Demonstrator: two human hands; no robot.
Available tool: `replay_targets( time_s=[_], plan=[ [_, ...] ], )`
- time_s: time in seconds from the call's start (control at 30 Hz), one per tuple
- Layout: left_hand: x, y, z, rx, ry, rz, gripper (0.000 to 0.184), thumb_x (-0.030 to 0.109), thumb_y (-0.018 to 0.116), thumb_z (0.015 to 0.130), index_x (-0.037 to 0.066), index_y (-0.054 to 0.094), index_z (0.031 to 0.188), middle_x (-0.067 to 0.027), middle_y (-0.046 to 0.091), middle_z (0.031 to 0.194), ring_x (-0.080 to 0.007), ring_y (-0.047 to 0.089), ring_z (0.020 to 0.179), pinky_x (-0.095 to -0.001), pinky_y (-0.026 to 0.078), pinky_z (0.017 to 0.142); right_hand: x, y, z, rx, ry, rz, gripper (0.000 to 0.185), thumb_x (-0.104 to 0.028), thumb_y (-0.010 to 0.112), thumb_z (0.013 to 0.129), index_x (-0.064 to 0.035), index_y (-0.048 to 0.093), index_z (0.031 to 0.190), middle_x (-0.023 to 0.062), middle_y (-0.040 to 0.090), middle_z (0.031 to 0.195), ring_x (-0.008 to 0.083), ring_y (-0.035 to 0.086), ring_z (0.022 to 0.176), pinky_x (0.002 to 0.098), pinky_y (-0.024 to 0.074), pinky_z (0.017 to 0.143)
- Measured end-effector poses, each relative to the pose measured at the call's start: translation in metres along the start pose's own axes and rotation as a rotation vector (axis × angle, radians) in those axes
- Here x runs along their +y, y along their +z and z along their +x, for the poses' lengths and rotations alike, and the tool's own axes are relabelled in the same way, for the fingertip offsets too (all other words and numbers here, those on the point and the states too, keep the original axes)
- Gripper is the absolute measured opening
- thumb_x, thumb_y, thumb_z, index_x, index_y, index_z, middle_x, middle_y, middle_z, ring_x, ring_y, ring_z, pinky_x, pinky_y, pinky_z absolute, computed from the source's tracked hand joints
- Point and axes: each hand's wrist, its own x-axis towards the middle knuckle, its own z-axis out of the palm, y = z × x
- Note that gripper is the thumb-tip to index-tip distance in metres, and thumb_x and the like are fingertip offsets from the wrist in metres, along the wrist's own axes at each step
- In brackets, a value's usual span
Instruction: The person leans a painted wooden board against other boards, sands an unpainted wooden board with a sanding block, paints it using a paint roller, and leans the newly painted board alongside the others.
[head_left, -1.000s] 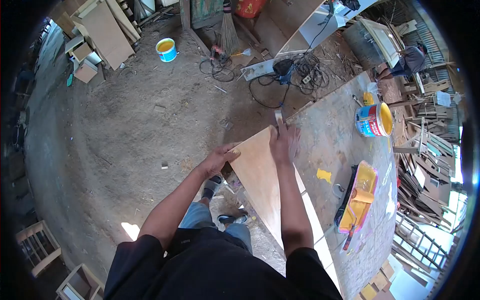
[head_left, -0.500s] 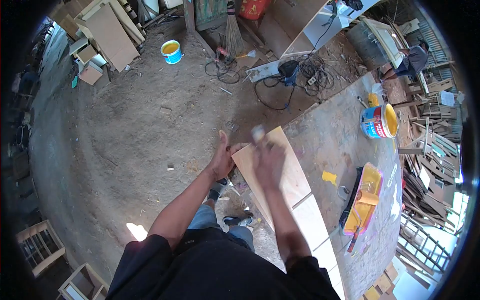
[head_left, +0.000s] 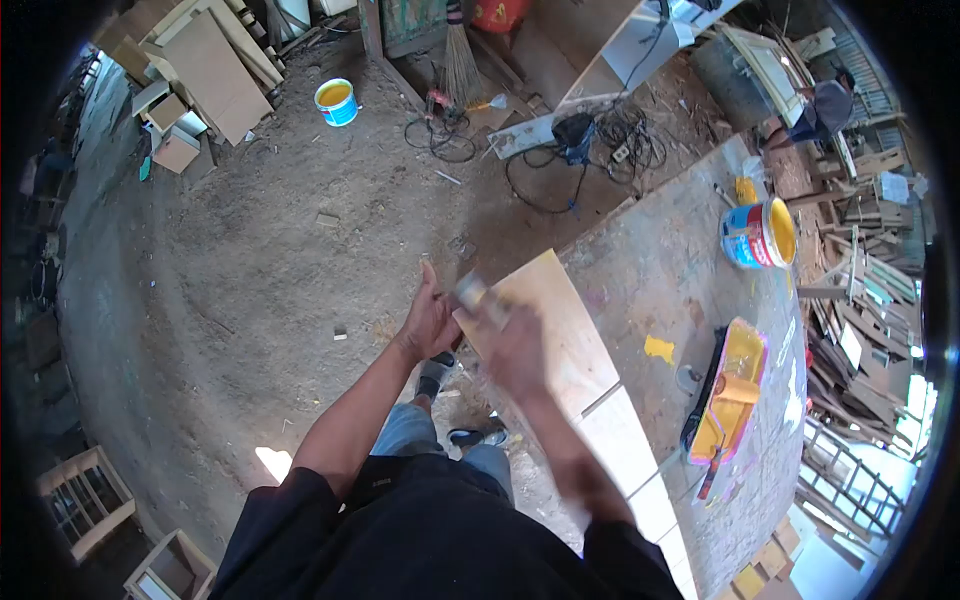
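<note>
A pale wooden board [head_left: 560, 335] lies at the left edge of the work table, its far end edged with yellow. My left hand [head_left: 428, 325] holds the board's far left corner, thumb raised and fingers partly hidden at the edge. My right hand [head_left: 515, 345] is closed over the board, blurred by motion. It grips what looks like a paintbrush [head_left: 470, 290], whose smeared tip is at the corner near my left hand. More pale boards [head_left: 622, 440] lie in line on the near side.
On the work table [head_left: 660, 270] stand an open can of yellow paint [head_left: 755, 235] and a paint tray [head_left: 742, 350] with a roller [head_left: 738, 388]. A paint bucket [head_left: 336, 102] and tangled cables [head_left: 625, 145] lie on the ground. Another person [head_left: 825, 108] is at the far right.
My right hand and the brush have swept left across the board toward its left corner. My left hand stays at that corner; the view has shifted slightly.
</note>
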Motion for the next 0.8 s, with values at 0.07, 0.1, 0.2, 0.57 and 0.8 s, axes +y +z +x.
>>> replay_targets(
  time_s=[0.07,0.1,0.2,0.57,0.8],
  plan=[
    [0.000,-0.004,0.001,-0.067,-0.014,0.010,0.124,0.095,0.016,0.089,-0.008,0.050,0.150,-0.0220,0.058,0.151,-0.0323,0.052,0.144,-0.0449,0.032,0.125,0.064,-0.005,0.046,0.094,0.159,-0.074,0.036,-0.015,0.063,0.097,-0.0074,0.067,0.132,0.0238,0.062,0.098,0.0421,0.058,0.094,0.0559,0.0455,0.084],
    [-0.002,-0.004,0.000,-0.071,-0.016,0.013,0.124,0.095,0.016,0.089,-0.008,0.050,0.150,-0.0220,0.058,0.151,-0.0323,0.052,0.144,-0.0449,0.032,0.125,0.082,-0.022,0.067,0.201,0.261,-0.037,0.033,-0.015,0.061,0.098,-0.0076,0.068,0.130,0.0234,0.062,0.097,0.0414,0.058,0.094,0.0547,0.0452,0.085],
    [-0.001,0.002,0.002,-0.040,0.009,0.035,0.123,0.094,0.016,0.090,-0.007,0.048,0.152,-0.0218,0.055,0.154,-0.0327,0.049,0.146,-0.0456,0.031,0.125,0.072,0.003,0.042,-0.001,0.273,-0.014,0.040,-0.027,0.061,0.099,-0.0101,0.061,0.135,0.0227,0.064,0.107,0.0391,0.059,0.100,0.0516,0.0455,0.090],
    [-0.006,-0.004,-0.001,-0.026,0.030,0.031,0.110,0.087,0.028,0.096,-0.005,0.050,0.150,-0.0204,0.057,0.152,-0.0322,0.053,0.142,-0.0456,0.033,0.124,0.041,0.032,0.016,-0.015,0.066,-0.112,0.041,-0.016,0.064,0.092,-0.0089,0.067,0.133,0.0131,0.066,0.123,0.0355,0.060,0.114,0.0532,0.0462,0.101],
    [-0.002,-0.011,-0.004,-0.053,-0.007,0.075,0.102,0.082,0.028,0.100,-0.005,0.055,0.146,-0.0183,0.060,0.149,-0.0326,0.057,0.137,-0.0452,0.037,0.121,0.080,-0.061,0.042,0.039,0.524,0.057,0.036,-0.019,0.059,0.096,-0.0037,0.065,0.128,0.0268,0.062,0.126,0.0392,0.060,0.113,0.0528,0.0494,0.096]
  ],
)
